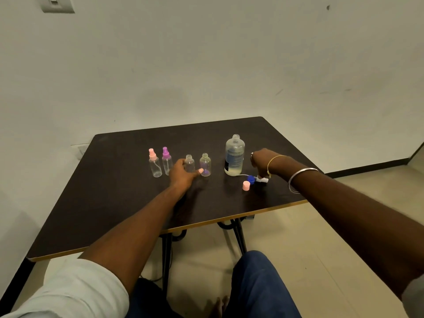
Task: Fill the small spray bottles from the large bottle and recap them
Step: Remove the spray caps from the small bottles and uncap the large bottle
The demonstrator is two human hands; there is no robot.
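**Left hand (183, 174) grips an uncapped small clear plastic bottle (189, 161); right hand (261, 160) is just beside the large clear plastic bottle (234, 152)**

Four small bottles stand upright in a row across the middle of the dark brown desk (126, 191) with its pale wooden edge. At the far left of the row is a small clear spray bottle with a pink pump top (155, 165). Just to its right is a small clear spray bottle with a purple pump top (167, 162).

Third in the row is the uncapped small clear plastic bottle. The left hand reaches in from the near side and curls round it, fingers on its left and thumb stretched across the front. The thumb tip ends in front of the fourth bottle, an uncapped small bottle with a purple tint at its base (205, 164).

Right of the row, a little apart, the large clear plastic bottle stands upright with its neck open. It has a dark label and a shallow layer of pale liquid at the bottom.

The right hand is just to the right of this bottle, with its wrist bent and the fingers pointing down. Whether they hold anything cannot be told.

Below that hand a blue spray head with a white nozzle and a thin tube (251, 179) lies on the desk. A small round pink cap (246, 186) stands just on its near side.
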